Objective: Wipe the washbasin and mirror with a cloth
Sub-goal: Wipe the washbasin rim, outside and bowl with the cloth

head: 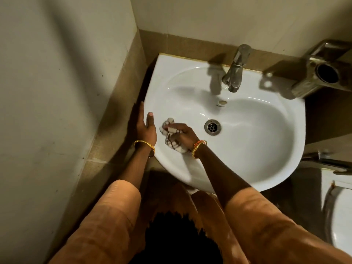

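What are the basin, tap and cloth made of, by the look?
Washbasin: likely glazed ceramic; white, glossy, with bright curved highlights.
Tap: metal, probably chrome-plated; silvery and reflective, somewhat dulled.
Cloth: soft woven fabric, pale with dark lines; it crumples into folds in the right hand. Fibre cannot be told.

This is a small bathroom, cramped into a corner. A white ceramic washbasin (247, 141) with a round metal drain (212, 127) is fixed against the back wall, a chrome single-lever tap (235, 70) mounted on its rear edge. The walls are pale above a band of tan tiles (190, 45). At the right edge stands the rim of a white ceramic toilet (341, 216), and above it a shiny metal wall fitting (322, 71) juts out.
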Demonstrator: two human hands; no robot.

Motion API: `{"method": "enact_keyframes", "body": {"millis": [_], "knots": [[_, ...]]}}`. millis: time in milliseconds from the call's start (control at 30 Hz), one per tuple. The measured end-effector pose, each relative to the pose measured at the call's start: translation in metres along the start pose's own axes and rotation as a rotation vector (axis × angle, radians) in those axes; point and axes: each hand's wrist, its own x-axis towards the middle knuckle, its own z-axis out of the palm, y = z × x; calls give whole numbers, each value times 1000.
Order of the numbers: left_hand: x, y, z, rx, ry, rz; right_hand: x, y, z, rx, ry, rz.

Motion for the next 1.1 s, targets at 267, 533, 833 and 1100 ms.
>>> {"method": "enact_keyframes", "body": {"millis": [267, 533, 833, 1100], "knots": [[-3, 4, 0, -48, -9, -46, -42, 27, -51, -305, -176, 208], [1, -1, -1, 36, 8, -10, -36, -4, 10, -132, -130, -22], [2, -10, 2, 29, 53, -81, -96, 37, -105, -600, -48, 302], [-68, -13, 21, 104, 241, -117, -73, 52, -38, -864, 115, 122]]}}
